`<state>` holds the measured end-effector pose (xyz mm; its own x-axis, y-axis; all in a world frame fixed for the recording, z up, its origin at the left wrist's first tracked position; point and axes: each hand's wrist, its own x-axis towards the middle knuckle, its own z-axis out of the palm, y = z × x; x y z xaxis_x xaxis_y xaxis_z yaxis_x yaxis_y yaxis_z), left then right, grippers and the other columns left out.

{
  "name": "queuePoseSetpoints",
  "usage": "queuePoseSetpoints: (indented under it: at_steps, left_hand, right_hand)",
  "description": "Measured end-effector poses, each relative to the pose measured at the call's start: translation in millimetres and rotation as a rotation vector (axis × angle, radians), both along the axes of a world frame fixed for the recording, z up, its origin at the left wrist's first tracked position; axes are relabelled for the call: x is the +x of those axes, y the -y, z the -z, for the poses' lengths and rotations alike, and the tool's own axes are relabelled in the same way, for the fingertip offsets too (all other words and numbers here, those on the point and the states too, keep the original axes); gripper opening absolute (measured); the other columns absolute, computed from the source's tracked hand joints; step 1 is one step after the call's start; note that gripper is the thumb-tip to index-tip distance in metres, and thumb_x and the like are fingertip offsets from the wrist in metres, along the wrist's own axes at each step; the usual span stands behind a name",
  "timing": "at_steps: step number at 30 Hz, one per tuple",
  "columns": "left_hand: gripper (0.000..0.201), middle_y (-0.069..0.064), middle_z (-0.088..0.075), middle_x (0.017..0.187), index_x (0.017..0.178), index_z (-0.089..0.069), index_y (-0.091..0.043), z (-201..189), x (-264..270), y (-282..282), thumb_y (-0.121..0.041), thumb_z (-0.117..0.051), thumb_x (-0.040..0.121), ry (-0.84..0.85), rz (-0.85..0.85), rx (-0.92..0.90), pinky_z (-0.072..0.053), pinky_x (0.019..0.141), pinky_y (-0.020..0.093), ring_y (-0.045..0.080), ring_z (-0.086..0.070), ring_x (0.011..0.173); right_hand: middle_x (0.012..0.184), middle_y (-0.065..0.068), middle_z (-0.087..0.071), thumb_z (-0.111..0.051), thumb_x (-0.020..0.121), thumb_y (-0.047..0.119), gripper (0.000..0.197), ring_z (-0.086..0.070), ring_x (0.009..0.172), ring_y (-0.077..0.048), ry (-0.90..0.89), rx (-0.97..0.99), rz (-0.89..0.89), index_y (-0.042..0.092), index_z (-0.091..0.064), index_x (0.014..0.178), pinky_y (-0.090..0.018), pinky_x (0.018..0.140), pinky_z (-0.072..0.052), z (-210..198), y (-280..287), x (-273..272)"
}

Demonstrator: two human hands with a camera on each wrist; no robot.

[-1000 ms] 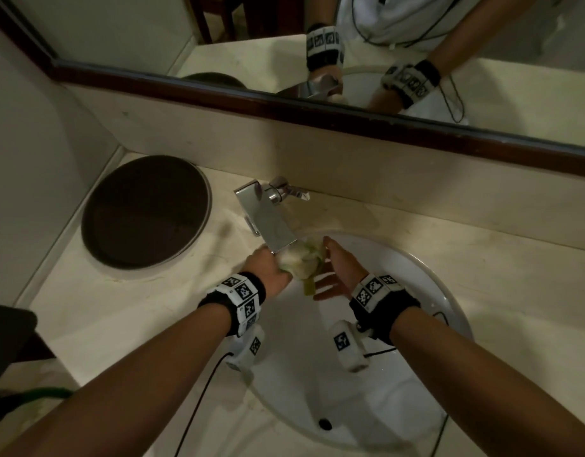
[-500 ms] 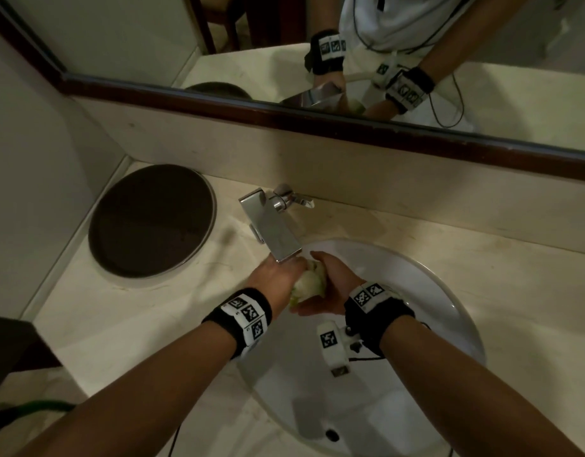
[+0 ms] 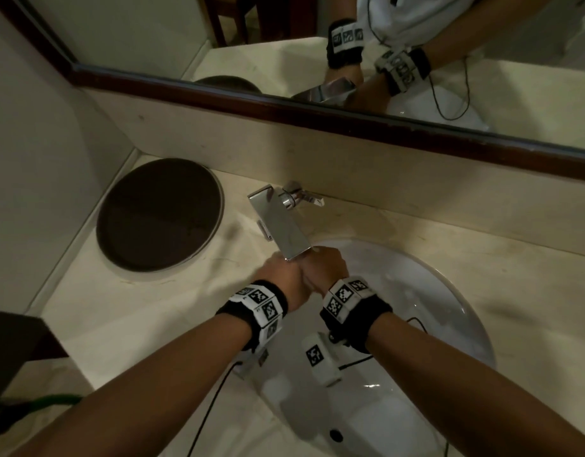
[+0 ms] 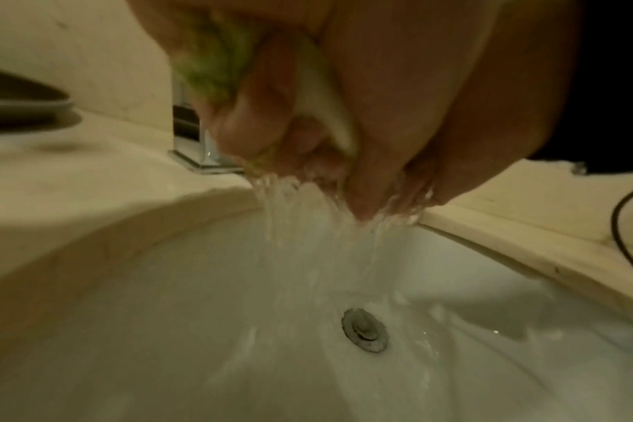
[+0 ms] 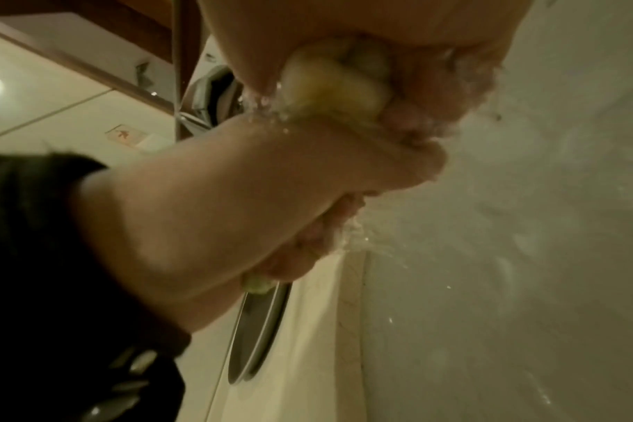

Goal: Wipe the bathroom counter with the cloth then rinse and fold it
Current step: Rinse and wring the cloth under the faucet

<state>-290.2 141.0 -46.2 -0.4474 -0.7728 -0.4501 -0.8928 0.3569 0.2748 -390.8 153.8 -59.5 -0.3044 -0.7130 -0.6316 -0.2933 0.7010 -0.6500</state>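
1. The cloth (image 4: 214,57), pale with a green patch, was balled up and almost wholly hidden inside the two hands. It sat directly under the spout of the tap (image 3: 286,230) and over the sink (image 3: 449,291), so wrung water would likely fall into the bowl and not onto the table (image 3: 416,232).

2. The left hand (image 3: 284,282) had its grip clenched round the cloth, fingers (image 4: 257,125) curled tight with fabric bulging between them.

3. The right hand (image 3: 324,268) was pressed against the left, its grip also wrapped round the wad; in the right wrist view a lump of cloth showed between the curled fingers (image 5: 409,120). Two grips on one bundle suggested squeezing, probably to force dirty water out.

4. Below both grips, water (image 4: 308,217) streamed down off the knuckles toward the drain (image 4: 364,332), which looked open, so the bowl was not filling.

5. Beyond the grips, the tap's lever (image 3: 309,197) pointed off to the right; whether the tap itself was running I could not tell, since the hands covered the outlet.

6. Left of the grips a dark round tray (image 3: 159,219) lay on the table, well apart from the splash zone.

7. Judging by this, wiping seemed done and rinsing under way; folding was not yet begun.
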Motion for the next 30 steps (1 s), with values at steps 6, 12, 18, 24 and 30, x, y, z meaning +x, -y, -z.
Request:
queuePoseSetpoints:
  at_steps: [6,12,18,24,30]
  left_hand:
    - [0.054,-0.003,-0.061,0.123,0.129,-0.055,-0.021,11.3,9.7,-1.7,-0.024,-0.070,0.077,-0.356,-0.059,0.328,-0.048,0.099,0.030,0.014,-0.058,0.113]
    - [0.051,-0.007,-0.067,0.092,0.114,-0.066,-0.020,19.6,21.3,-0.3,-0.019,-0.086,0.067,-0.394,-0.269,0.528,-0.046,0.051,0.011,0.003,-0.061,0.071]
    - [0.051,-0.011,-0.064,0.105,0.113,-0.061,-0.030,22.0,19.6,8.6,-0.032,-0.085,0.068,-0.299,-0.131,0.479,-0.044,0.087,0.019,0.008,-0.058,0.097]
    - [0.038,-0.006,-0.069,0.100,0.102,-0.065,-0.025,36.1,17.0,13.0,-0.031,-0.082,0.069,-0.368,-0.233,0.425,-0.049,0.096,0.038,0.012,-0.064,0.094]
    - [0.061,-0.011,-0.063,0.101,0.114,-0.060,-0.028,38.1,10.2,8.3,-0.048,-0.084,0.062,-0.318,-0.377,0.188,-0.046,0.077,0.022,0.010,-0.060,0.089]
  right_hand:
    - [0.098,-0.016,-0.069,-0.057,0.089,0.018,0.016,-0.067,0.093,-0.031,-0.127,-0.178,-0.229,0.007,-0.069,0.089,-0.027,0.071,-0.049,-0.1,-3.8,6.0]
    - [0.050,-0.007,-0.054,-0.051,0.063,0.024,0.018,-0.053,0.038,-0.026,-0.037,-0.285,-0.495,0.010,-0.056,0.053,-0.020,0.041,-0.034,17.9,-5.0,4.4]
    - [0.110,-0.009,-0.066,-0.058,0.085,0.034,0.028,-0.062,0.099,-0.030,-0.019,-0.052,-0.250,0.016,-0.066,0.106,-0.035,0.083,-0.051,-11.2,-1.8,-8.7]
    - [0.120,-0.011,-0.056,-0.048,0.096,0.027,0.024,-0.059,0.105,-0.033,0.118,-0.025,-0.175,0.015,-0.060,0.112,-0.041,0.071,-0.059,-12.6,4.3,-20.0]
    - [0.109,-0.009,-0.061,-0.047,0.090,0.037,0.029,-0.060,0.095,-0.030,0.148,-0.026,0.008,0.018,-0.059,0.108,-0.046,0.080,-0.058,-10.9,1.6,-27.3]
